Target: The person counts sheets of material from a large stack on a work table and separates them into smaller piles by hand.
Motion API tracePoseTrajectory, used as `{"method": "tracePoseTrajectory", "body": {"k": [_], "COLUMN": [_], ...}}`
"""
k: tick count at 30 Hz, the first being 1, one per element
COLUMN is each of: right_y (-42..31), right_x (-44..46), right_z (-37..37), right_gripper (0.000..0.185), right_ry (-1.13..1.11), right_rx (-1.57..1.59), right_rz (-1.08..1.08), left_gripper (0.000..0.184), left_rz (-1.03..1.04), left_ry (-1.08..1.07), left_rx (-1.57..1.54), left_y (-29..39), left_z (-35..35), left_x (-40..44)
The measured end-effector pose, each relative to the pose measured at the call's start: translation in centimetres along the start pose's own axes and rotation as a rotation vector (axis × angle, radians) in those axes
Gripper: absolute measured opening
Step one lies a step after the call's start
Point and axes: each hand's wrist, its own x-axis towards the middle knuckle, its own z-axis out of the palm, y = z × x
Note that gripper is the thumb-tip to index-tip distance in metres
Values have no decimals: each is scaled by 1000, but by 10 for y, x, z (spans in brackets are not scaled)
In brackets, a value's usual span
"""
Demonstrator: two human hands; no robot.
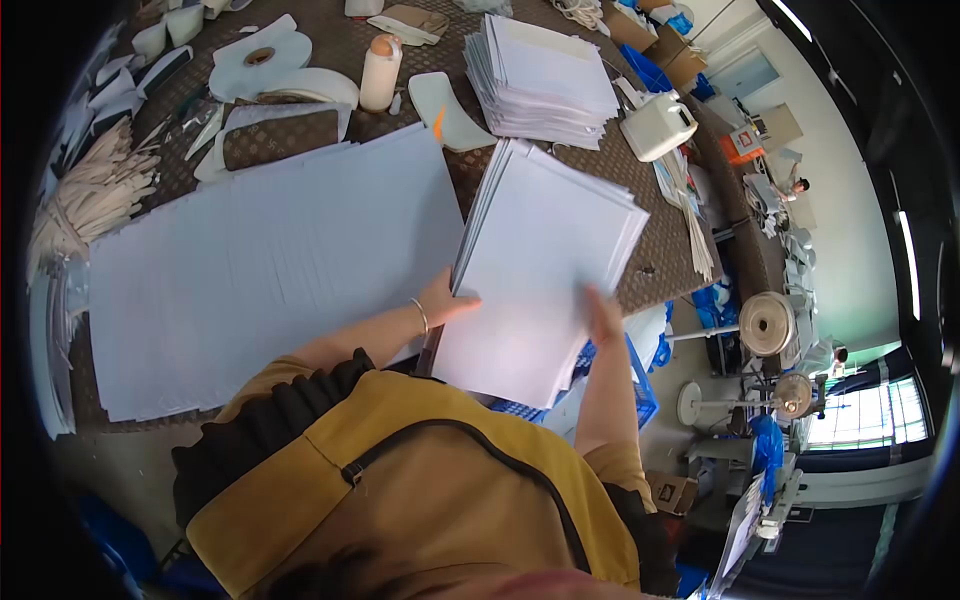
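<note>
A stack of white sheets [545, 260] lies slanted in front of me, its lower end reaching past the table's near edge. My left hand [447, 303] is closed on the stack's left edge, thumb on top and the other fingers mostly hidden. At the right edge, my right hand [603, 318] grips the side; it is slightly blurred and its fingers are partly hidden. Left of the stack spreads a wide layer of overlapping white sheets [270, 270]. Behind it sits another pile of white sheets [545, 80].
On the brown patterned table [660, 265] stand an orange-capped bottle [380, 75] and a white jug [658, 127]. A tape roll [260, 56], cut white pieces and a bundle of pale strips [90, 195] lie leftward. A blue crate [643, 385] is below the near edge.
</note>
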Motion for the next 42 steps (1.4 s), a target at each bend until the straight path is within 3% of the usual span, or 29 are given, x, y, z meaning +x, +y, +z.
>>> {"method": "tracePoseTrajectory", "body": {"k": [3,4,6,7,8,10,12,13,16,21,26,28,31,33,34,35,36,37,38,40,41,42], "right_y": [80,98,103,102,91,68,69,70,70,76,74,75,71,68,67,65,64,64,64,67,71,74], "right_x": [26,34,38,37,30,20,17,15,29,21,23,21,20,19,19,19,20,20,20,23,24,24], "right_z": [4,-6,-4,-1,3,10,13,12,11,6,8,11,8,9,10,11,11,11,11,13,12,10], "right_gripper": [50,50,61,61,63,67,64,62,63,69,68,68,67,67,67,67,66,66,66,66,66,66], "right_ry": [36,29,34,25,28,34,30,38,48,78,69,93,92,81,71,57,67,75,78,56,55,51], "right_rx": [-505,-500,-367,-353,-287,-169,-156,-149,-149,-187,-153,-162,-220,-206,-197,-202,-220,-239,-262,-225,-177,-135], "right_rz": [173,170,121,142,159,185,190,178,146,169,191,198,188,186,179,169,164,162,160,150,154,160], "left_gripper": [50,50,46,41,41,49,43,43,41,40,38,37,36,33,29,25,23,26,36,52,52,53], "left_rz": [-313,-314,-309,-109,386,406,185,173,-180,-49,-231,-205,-184,58,352,168,121,-140,-143,51,40,-213], "left_ry": [-26,-19,52,333,592,735,764,768,342,551,614,619,686,802,821,669,552,310,161,436,469,350], "left_rx": [467,472,806,868,946,1035,1187,1193,1158,1143,1244,1249,1225,1148,1003,905,800,800,630,895,888,606], "left_y": [-6,-1,32,34,40,69,85,85,87,83,80,74,71,81,59,28,9,14,-4,-23,-11,2], "left_z": [-12,-22,-51,-66,-87,-123,-138,-145,-164,-191,-238,-244,-225,-170,-148,-127,-89,-49,-30,3,2,-4], "left_x": [29,41,67,86,110,157,191,203,240,270,318,321,307,256,233,207,168,128,98,69,68,75]}}
